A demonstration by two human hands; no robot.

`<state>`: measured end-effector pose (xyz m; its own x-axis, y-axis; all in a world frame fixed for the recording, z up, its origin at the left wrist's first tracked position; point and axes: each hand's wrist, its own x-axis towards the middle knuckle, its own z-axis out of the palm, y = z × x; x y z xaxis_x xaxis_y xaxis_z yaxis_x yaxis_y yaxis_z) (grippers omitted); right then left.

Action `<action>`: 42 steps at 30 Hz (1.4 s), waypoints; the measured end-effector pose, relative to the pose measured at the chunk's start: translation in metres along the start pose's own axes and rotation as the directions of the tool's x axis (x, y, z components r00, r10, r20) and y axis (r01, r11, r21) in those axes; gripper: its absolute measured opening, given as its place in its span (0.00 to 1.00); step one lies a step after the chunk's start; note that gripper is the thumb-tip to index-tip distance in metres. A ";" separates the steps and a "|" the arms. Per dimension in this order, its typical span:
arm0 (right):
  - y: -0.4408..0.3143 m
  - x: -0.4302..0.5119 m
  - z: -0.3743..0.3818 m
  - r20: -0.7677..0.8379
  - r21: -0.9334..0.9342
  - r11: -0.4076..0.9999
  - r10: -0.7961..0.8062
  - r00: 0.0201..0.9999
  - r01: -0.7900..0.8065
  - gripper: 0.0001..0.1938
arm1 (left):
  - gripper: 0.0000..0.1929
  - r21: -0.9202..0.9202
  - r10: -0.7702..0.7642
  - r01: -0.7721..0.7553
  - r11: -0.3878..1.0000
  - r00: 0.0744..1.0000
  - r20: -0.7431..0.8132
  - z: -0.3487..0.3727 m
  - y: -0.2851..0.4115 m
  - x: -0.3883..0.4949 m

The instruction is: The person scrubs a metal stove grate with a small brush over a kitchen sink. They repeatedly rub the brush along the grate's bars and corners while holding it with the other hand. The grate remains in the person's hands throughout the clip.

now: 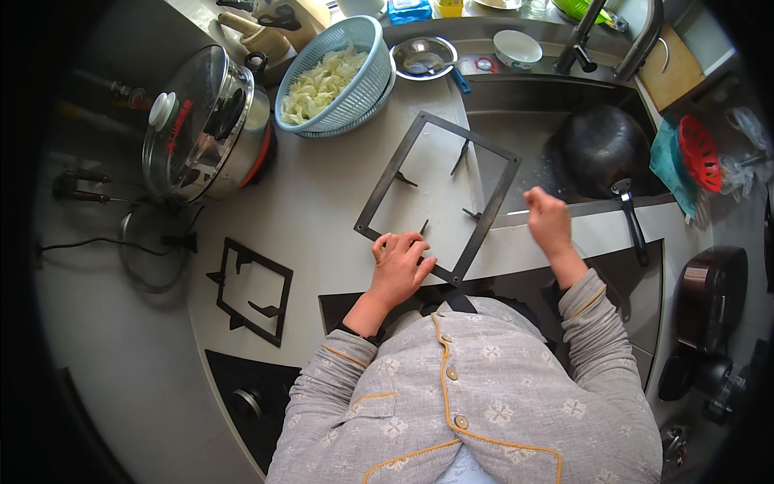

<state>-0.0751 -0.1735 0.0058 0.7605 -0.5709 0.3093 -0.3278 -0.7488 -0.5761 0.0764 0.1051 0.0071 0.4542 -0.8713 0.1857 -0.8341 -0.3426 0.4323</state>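
Observation:
My left hand point(399, 266) rests on the near bar of a large square metal pan support point(390, 175) from a gas stove, its fingers bent over the bar. The frame lies on the countertop beside the sink, its right corner reaching over the sink's edge. To the right, my right hand point(547, 218) hovers near the sink's front edge, away from the frame, with its fingers curled; whether something small is inside them cannot be seen. A smaller black pan support point(287, 302) with upturned prongs lies on the counter at the left, untouched by either hand.
A dark wok point(598, 151) lies upside down in the sink point(508, 124), its handle over the front edge. Behind the frame stand a blue colander point(378, 66) of chopped leaves and a steel bowl point(447, 49). At the left are a lidded pot point(254, 121) and a hob point(254, 375).

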 end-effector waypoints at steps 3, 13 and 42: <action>-0.007 0.006 -0.015 0.026 0.056 0.998 0.011 1.000 -0.012 0.04 | 0.11 0.011 -0.012 0.012 1.000 1.000 0.005 -0.001 0.001 -0.001; -0.003 0.003 -0.017 0.076 0.127 0.960 0.240 0.968 -0.248 0.01 | 0.11 0.015 -0.039 0.039 0.999 0.998 0.049 -0.003 0.003 0.000; 0.091 -0.052 -0.062 0.122 0.316 0.933 0.139 0.983 -0.171 0.01 | 0.12 0.117 -0.307 0.306 0.945 0.952 -0.010 0.052 0.107 0.098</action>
<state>-0.1793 -0.2330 -0.0155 0.7701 -0.6242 0.1314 -0.2595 -0.4947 -0.8294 0.0150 -0.0351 0.0257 0.6917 -0.7203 0.0527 -0.6855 -0.6318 0.3619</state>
